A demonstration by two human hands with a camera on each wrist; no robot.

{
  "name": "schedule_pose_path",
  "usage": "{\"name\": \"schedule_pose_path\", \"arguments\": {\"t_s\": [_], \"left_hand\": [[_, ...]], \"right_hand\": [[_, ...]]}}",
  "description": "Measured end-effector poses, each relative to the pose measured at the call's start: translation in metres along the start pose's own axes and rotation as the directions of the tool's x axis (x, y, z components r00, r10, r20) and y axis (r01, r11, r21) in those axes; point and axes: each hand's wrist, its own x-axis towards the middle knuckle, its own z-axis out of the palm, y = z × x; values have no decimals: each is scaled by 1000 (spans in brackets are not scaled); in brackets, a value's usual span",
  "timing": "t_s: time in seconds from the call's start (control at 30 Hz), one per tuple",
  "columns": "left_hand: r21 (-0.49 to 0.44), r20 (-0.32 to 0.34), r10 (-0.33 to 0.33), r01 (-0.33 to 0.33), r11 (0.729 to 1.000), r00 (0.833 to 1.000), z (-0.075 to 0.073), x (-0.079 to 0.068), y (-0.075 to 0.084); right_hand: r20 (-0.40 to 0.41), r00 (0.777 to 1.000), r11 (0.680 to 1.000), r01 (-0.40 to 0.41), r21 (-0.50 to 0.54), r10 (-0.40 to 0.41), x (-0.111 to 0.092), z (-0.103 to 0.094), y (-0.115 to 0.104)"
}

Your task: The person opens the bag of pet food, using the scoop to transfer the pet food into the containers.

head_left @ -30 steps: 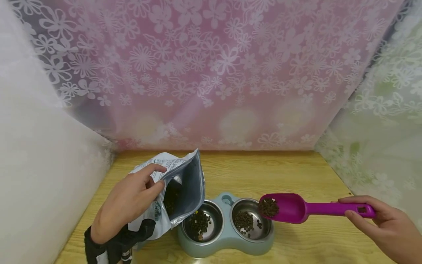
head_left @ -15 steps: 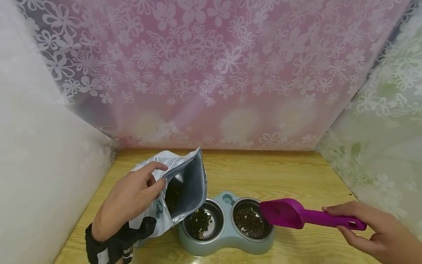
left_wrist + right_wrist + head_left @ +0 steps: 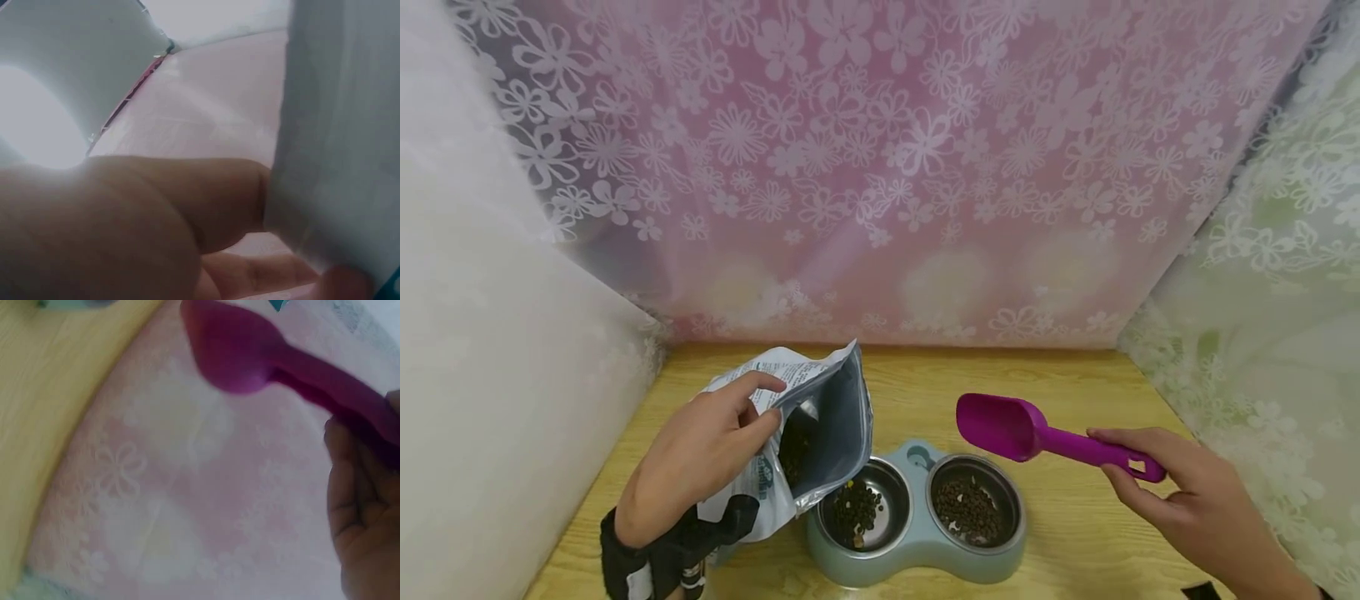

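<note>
My left hand grips the rim of a pet food bag, its silvery mouth gaping toward the right with dark kibble inside. In the left wrist view the pale bag wall stands by my fingers. My right hand holds a purple scoop by the end of its handle, raised behind the right bowl; no kibble shows in the scoop. Below sits a blue-green double feeder with two steel bowls. Brown kibble covers much of the right bowl's floor; darker kibble lies in the left bowl, partly hidden by the bag.
The feeder stands on a wood-grain table. Behind the table hangs a pink flowered curtain, with a white sheet to the left and a pale green flowered one to the right.
My right hand tipped the scoop over the right bowl and its kibble fell in. The scoop then rose away from the bowl, back and left. The left hand and bag have hardly moved.
</note>
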Motion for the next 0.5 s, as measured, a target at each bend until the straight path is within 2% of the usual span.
{"name": "schedule_pose_path", "arguments": {"t_s": [0.1, 0.17, 0.3, 0.5], "left_hand": [[0, 0, -1, 1, 1000, 1000, 0, 0, 0], [-5, 4, -6, 6, 1000, 1000, 1, 0, -1], [-13, 10, -15, 15, 1000, 1000, 2, 0, -2], [-15, 1, -29, 29, 999, 1000, 1, 1, -2]], "right_hand": [[-52, 997, 998, -56, -20, 55, 7, 30, 4], [-47, 995, 995, -88, -55, 85, 11, 51, 7], [-41, 996, 991, -83, -109, 79, 18, 87, 13], [-28, 997, 985, -82, -155, 78, 20, 121, 11]]}}
